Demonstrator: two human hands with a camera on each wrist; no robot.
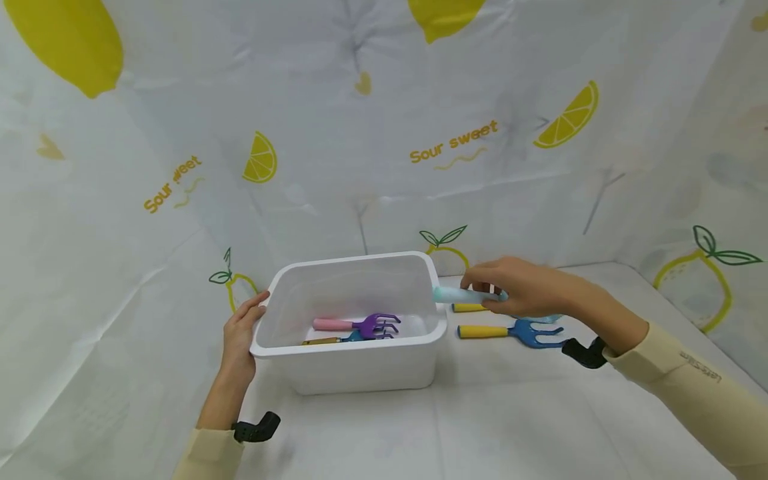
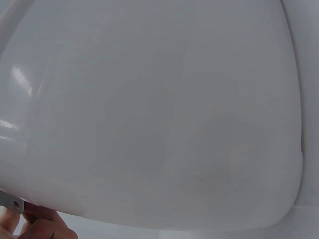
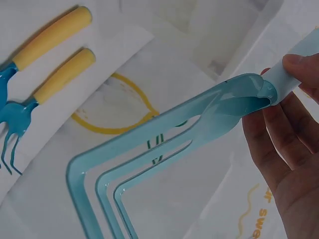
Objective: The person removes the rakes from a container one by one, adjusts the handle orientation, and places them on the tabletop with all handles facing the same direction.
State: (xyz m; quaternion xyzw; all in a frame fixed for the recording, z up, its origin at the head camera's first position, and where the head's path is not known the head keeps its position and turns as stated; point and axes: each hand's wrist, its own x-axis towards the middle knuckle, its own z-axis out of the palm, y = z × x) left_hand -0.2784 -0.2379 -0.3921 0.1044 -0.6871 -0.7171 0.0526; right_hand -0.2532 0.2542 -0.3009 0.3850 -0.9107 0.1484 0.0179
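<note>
My right hand [image 1: 531, 287] pinches the pale handle of a light-blue hand rake [image 3: 219, 117] between thumb and fingers, beside the right rim of a white plastic bin [image 1: 366, 370]. In the right wrist view the rake's long bent tines stretch away from the fingers. The left hand [image 1: 239, 340] grips the bin's left rim; only some of its fingers show low in the left wrist view, below the bin's wall [image 2: 164, 124]. Inside the bin lie a purple hand rake [image 1: 373, 325] with a pink handle and a blue tool [image 1: 324, 341] with a tan handle, partly hidden by the front rim.
Right of the bin, a blue hand rake [image 1: 483, 331] with a yellow handle lies on the white-covered table [image 1: 504, 413]. Another yellow-handled tool [image 1: 468, 308] lies behind it, partly covered by the right hand. A lemon-printed sheet [image 1: 336, 167] hangs at the back.
</note>
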